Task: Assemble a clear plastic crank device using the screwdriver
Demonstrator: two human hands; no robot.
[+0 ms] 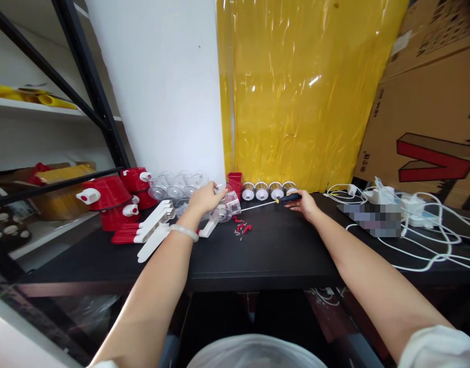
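Note:
My left hand (204, 198) is closed around a clear plastic housing (228, 205) with a white handle, resting on the black table (265, 250). A translucent bangle sits on that wrist. My right hand (304, 203) lies with its fingers over the dark, yellow-tipped handle of a long screwdriver (283, 199), whose thin shaft points left along the table toward the housing. Small red pieces and screws (240, 228) lie scattered just in front of the housing.
Several silver drum parts (267, 190) and a red part (234, 181) line the back by the yellow sheet. Red bowls (108, 197), clear housings (177, 185) and white handles (153, 230) crowd the left. White cables and chargers (411, 214) cover the right; cardboard boxes stand behind.

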